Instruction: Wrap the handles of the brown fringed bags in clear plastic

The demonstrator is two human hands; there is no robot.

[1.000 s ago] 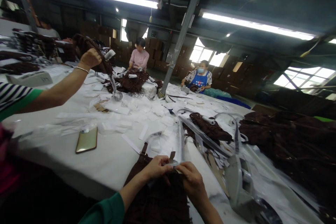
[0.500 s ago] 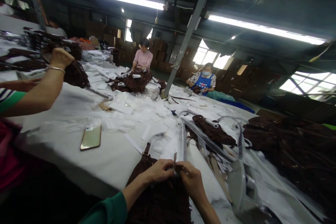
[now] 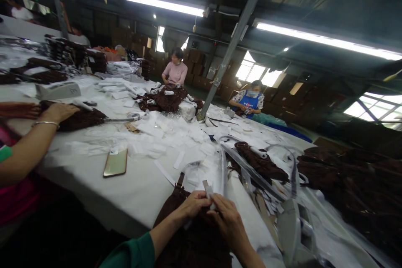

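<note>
A dark brown bag [image 3: 197,243] lies at the table's near edge in front of me, a buckled strap loop [image 3: 180,181] standing up at its left. My left hand [image 3: 195,204] pinches a brown bag strap [image 3: 205,183] whose tip points up between my hands. Against that strap is a pale whitish strip [image 3: 210,191], with my right hand [image 3: 226,213] closed on it from the other side. The fingertips of both hands nearly meet just above the bag. Part of the strap is hidden behind my fingers.
A phone [image 3: 115,162] lies left of my hands. At far left a co-worker's hand [image 3: 59,112] rests on another brown bag [image 3: 84,117]. A grey tape dispenser [image 3: 292,230] stands at right, near a brown bag pile [image 3: 351,184]. A metal post [image 3: 224,63] rises from the table.
The pale strip now shows upright against the strap between my fingers, and my right hand has flattened over it. The co-worker at left has lowered the brown bag onto the table.
</note>
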